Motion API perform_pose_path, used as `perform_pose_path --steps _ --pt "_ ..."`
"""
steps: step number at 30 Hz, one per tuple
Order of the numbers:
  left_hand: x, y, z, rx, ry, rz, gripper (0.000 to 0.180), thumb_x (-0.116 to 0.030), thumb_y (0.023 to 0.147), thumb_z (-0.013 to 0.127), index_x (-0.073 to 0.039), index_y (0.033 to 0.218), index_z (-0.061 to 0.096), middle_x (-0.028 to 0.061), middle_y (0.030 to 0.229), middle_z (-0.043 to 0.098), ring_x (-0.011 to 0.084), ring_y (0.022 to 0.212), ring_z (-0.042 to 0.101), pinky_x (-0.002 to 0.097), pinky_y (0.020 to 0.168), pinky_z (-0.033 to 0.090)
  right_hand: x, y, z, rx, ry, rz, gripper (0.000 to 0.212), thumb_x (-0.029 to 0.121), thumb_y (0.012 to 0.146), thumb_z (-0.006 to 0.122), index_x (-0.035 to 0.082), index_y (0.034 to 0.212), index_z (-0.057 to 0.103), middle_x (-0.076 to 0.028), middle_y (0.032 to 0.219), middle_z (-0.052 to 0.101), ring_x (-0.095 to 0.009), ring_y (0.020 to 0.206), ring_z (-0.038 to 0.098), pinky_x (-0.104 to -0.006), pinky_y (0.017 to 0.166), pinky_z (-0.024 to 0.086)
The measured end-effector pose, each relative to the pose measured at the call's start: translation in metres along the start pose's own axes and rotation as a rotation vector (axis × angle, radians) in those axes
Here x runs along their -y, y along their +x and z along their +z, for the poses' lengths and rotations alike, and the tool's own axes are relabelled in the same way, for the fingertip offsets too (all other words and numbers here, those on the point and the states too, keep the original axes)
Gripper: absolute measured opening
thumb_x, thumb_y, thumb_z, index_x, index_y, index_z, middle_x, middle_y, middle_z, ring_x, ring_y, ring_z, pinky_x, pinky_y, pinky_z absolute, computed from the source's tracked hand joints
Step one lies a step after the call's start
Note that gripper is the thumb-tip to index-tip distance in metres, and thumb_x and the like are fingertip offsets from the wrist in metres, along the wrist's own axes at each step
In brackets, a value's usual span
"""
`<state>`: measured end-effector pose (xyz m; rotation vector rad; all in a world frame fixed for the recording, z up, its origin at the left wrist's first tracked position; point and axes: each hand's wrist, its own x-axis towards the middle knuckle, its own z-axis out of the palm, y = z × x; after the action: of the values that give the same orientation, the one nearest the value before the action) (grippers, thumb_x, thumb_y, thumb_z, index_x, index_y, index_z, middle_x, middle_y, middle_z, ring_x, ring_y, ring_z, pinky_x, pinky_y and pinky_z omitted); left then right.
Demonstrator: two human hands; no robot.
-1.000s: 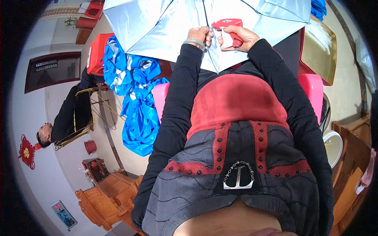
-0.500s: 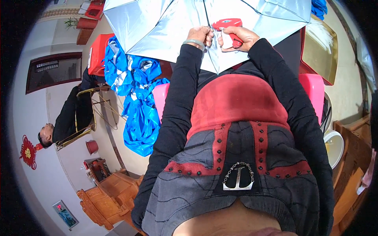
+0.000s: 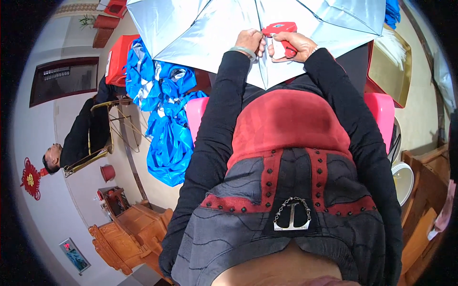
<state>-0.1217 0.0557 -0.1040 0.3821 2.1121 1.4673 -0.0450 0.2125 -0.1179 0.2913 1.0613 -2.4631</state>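
An umbrella (image 3: 214,43) lies spread over my lap at the far side, its silver inner face up, with thin dark ribs running across it. My left hand (image 3: 250,42), with a pale bangle at the wrist, is closed in a pinch at a rib and the silver cloth; the fingertips are partly hidden. Just right of it, my right hand (image 3: 298,46) is wrapped round a red and white pistol-shaped hand tool (image 3: 280,28). The tool's red nose points left toward my left hand, close above the silver cloth.
Crumpled blue and silver cloth (image 3: 169,143) hangs at the left beside a pink chair (image 3: 196,117) and a red container (image 3: 121,59). A gold-coloured tray (image 3: 400,62) with pale strips stands at the right. Far left, a person (image 3: 78,133) reclines; carved wooden furniture (image 3: 136,231) stands below.
Both hands, the tool and the umbrella appear slightly further right. My left hand's fingers look a little more curled, while my right hand keeps its grip on the tool.
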Motion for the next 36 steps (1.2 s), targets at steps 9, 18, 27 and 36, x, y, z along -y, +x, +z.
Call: perform_pose_path --steps 9,18,27,36 --pt "0.009 0.004 0.005 -0.135 -0.144 -0.05 0.018 -0.006 0.081 0.045 0.009 0.08 0.055 0.0107 0.058 0.056 0.0169 0.04 0.053 0.028 0.035 0.044 0.0 -0.004 0.005 -0.036 0.024 -0.005 0.022 0.013 0.082 0.051 0.002 0.1 0.045 -0.012 0.079 0.058 -0.02 0.069 0.06 -0.0409 0.069 0.053" --pt "0.002 0.0 0.007 -0.158 -0.083 -0.047 0.019 -0.008 0.081 0.045 0.007 0.076 0.054 0.0108 0.057 0.054 0.0155 0.039 0.05 0.0272 0.032 0.039 0.0 -0.004 0.004 -0.036 0.067 -0.02 0.022 0.014 0.082 0.052 0.002 0.1 0.045 -0.012 0.081 0.058 -0.02 0.07 0.06 -0.0414 0.07 0.053" --pt "0.005 0.002 -0.002 -0.082 -0.285 -0.116 0.017 -0.008 0.081 0.043 0.005 0.075 0.053 0.0075 0.057 0.052 0.0121 0.037 0.042 0.0234 0.032 0.035 0.002 -0.007 0.004 0.009 0.044 -0.025 0.02 0.015 0.082 0.052 0.001 0.095 0.048 -0.011 0.078 0.058 -0.019 0.07 0.06 -0.0407 0.071 0.052" --pt "0.01 0.006 -0.008 -0.052 -0.335 -0.127 0.017 -0.01 0.082 0.043 0.004 0.082 0.052 0.0065 0.061 0.054 0.0089 0.04 0.042 0.0214 0.034 0.035 0.0 -0.003 0.001 0.021 0.051 -0.054 0.02 0.016 0.082 0.053 0.001 0.096 0.048 -0.011 0.077 0.058 -0.018 0.069 0.06 -0.0402 0.072 0.052"
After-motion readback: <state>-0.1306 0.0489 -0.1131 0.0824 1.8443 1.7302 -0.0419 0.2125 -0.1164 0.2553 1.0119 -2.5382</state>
